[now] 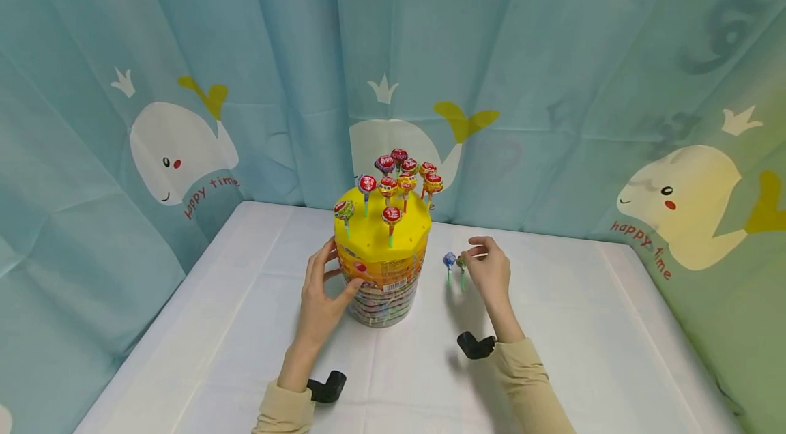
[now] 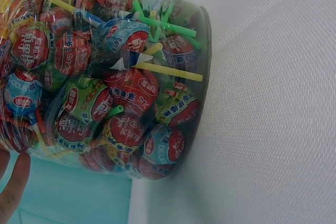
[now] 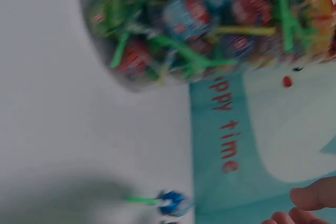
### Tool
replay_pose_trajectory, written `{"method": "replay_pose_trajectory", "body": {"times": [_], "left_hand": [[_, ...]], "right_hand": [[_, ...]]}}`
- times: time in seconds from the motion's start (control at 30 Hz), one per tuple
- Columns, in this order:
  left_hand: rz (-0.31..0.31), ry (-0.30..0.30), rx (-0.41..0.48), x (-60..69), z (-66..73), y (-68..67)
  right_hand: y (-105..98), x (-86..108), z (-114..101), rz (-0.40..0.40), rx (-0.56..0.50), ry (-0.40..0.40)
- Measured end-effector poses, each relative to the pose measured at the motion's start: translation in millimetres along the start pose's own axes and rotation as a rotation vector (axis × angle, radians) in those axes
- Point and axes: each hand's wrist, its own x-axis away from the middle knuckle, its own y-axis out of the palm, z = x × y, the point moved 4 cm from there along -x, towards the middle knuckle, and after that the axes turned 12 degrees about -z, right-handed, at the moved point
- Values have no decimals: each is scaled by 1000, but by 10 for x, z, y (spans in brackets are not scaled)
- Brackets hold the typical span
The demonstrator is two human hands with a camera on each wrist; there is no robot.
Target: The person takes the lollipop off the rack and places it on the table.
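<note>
My left hand (image 1: 322, 294) grips the side of a clear tub (image 1: 383, 308) with a yellow lid (image 1: 374, 243), thumb in front and fingers at the left. Inside are wrapped lollipops (image 2: 128, 90); several more, including a red-topped one (image 1: 391, 215), stand upright in the lid. To the tub's right, a blue lollipop (image 1: 449, 262) and a green lollipop (image 1: 462, 263) are on the table. Close by the green one is my right hand (image 1: 490, 273). In the right wrist view, its thumb (image 3: 315, 193) and fingers stand apart, with nothing visible between them.
A white cloth covers the table (image 1: 589, 325). Behind it hangs a blue-green curtain (image 1: 528, 45) printed with white whales. Each wrist bears a black mount, one at the left (image 1: 328, 387) and one at the right (image 1: 474, 345).
</note>
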Motion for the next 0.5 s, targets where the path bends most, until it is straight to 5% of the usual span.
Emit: {"method": "replay_pose_trajectory", "body": {"times": [0.5], "left_hand": [[-10, -20, 10, 2, -18, 2]], "right_hand": [[-267, 142, -664, 49, -117, -228]]}}
